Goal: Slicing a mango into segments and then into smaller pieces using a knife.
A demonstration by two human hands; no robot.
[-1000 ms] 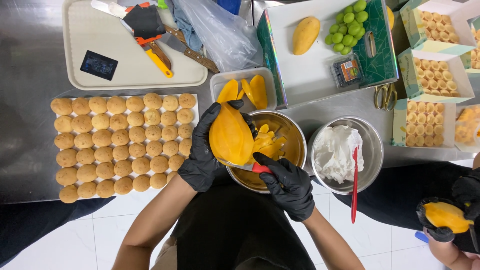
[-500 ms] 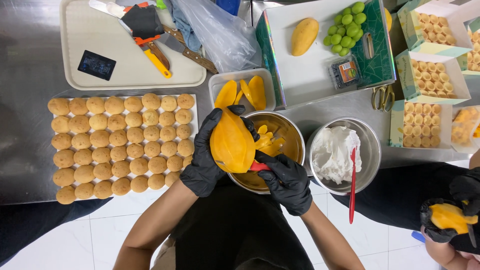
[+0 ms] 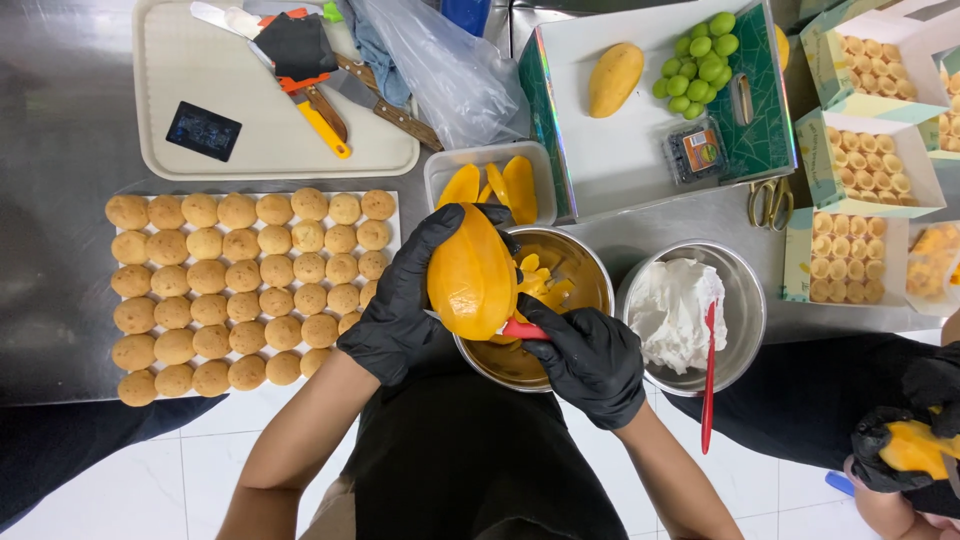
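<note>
Currently left hand (image 3: 400,310) clasps the fully peeled mango (image 3: 472,275) over the steel bowl (image 3: 580,275), right hand (image 3: 592,360) closed on red-handled knife (image 3: 522,329); few slices cut, most flesh uncut.

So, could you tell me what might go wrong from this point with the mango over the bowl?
The peeled mango looks wet, and the gloved left hand grips it from one side only, so it could slip into the steel bowl. The right hand works a red-handled tool close to the left fingers, so a slip might nick the glove. Juice may also drip onto the nearby buns.
</note>
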